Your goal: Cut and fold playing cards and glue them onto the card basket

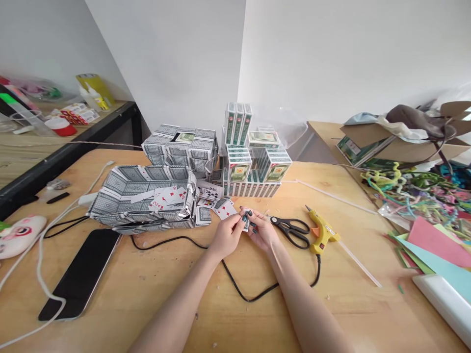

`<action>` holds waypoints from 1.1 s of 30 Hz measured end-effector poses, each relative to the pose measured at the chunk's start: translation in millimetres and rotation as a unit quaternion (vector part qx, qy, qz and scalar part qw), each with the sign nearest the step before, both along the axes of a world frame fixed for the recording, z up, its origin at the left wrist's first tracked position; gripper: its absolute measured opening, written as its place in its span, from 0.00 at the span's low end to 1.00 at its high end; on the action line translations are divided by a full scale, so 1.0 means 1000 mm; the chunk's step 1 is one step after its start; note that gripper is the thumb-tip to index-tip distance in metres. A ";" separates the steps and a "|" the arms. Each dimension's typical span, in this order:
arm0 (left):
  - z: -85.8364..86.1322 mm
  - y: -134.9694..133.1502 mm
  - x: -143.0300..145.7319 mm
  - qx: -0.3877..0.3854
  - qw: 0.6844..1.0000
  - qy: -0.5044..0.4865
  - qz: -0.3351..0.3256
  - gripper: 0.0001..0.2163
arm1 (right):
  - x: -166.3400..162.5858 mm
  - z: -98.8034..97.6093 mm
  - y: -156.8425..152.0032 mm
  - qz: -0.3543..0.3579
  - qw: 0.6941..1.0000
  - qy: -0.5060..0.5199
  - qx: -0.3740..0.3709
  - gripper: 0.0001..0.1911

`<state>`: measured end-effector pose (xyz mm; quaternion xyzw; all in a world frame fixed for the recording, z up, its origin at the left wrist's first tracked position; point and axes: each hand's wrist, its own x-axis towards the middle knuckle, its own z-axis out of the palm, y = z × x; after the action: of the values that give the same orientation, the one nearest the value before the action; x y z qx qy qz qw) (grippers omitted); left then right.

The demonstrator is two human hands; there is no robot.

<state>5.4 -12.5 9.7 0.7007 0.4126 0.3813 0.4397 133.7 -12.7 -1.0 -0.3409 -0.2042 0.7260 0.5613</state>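
And here the left hand [225, 236] and right hand [264, 231] cover most of a card [246, 225]! The black cord [250, 300] vanishes beneath both forearms [184, 306], themselves cropped below. Left edge slices the toy [22, 237]; right edge clips the colored paper [439, 240]. Fine print on the little boxes [239, 171]? Too small to read.

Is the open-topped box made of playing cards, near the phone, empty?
Not empty: loose cards, some face up, lie inside the box.

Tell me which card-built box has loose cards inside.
The nearer box: loose cards lie within its walls. The farther box behind it shows a greenish pack.
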 end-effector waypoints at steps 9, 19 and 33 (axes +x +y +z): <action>0.008 -0.001 0.001 -0.029 0.999 -0.032 0.020 0.15 | -0.010 0.008 -0.006 -0.007 0.998 -0.059 0.013 0.11; 0.009 -0.006 0.002 -0.010 1.000 -0.010 -0.010 0.14 | -0.012 -0.001 -0.006 -0.024 0.978 -0.183 0.096 0.15; 0.005 -0.010 0.004 -0.017 0.999 -0.028 -0.032 0.14 | -0.008 0.007 -0.007 -0.084 0.924 -0.341 0.153 0.19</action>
<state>9.1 -22.3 15.2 0.6950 0.3839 0.3792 0.4753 125.7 -19.6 5.7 -0.4936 -0.4621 0.4766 0.5618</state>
